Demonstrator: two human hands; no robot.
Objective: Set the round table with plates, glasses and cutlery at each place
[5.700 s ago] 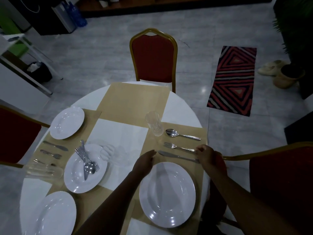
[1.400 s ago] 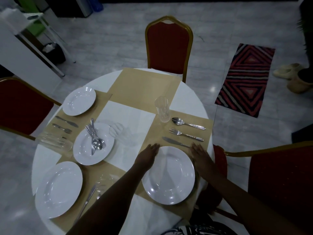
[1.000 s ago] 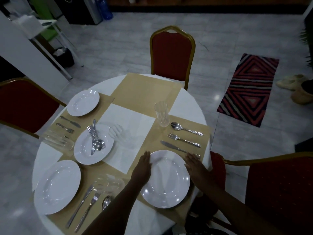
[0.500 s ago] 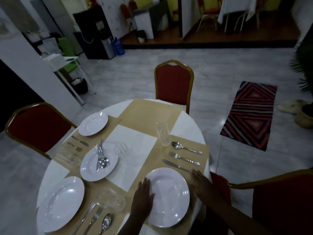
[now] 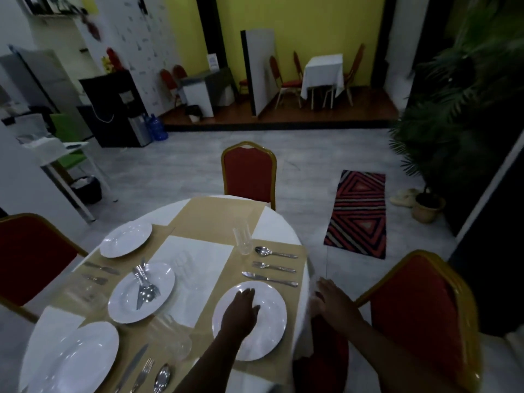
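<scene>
The round table (image 5: pixel 279 222) carries several white plates. My left hand (image 5: pixel 239 313) hovers flat and open over the near right plate (image 5: pixel 269 321). My right hand (image 5: pixel 333 303) is open past the table's right edge, holding nothing. Beyond that plate lie a knife (image 5: pixel 269 279), a fork (image 5: pixel 273 267) and a spoon (image 5: pixel 275 252), with an upright glass (image 5: pixel 242 241) behind them. The middle plate (image 5: pixel 158 304) holds a bundle of cutlery (image 5: pixel 143 286). Another plate (image 5: pixel 126 239) sits at the far left and one (image 5: pixel 76 361) at the near left, with cutlery (image 5: pixel 144 374) beside it.
Red chairs with gold frames stand at the far side (image 5: pixel 249 171), at the left (image 5: pixel 31 251) and at the right (image 5: pixel 419 316). Clear glasses (image 5: pixel 174 334) lie on the mats. A striped rug (image 5: pixel 357 212) and a potted plant (image 5: pixel 428 207) are on the floor to the right.
The view has tilted up from the table to the room. My left hand slid from the plate's left rim onto its middle. My right hand left the plate's right rim and moved off the table edge.
</scene>
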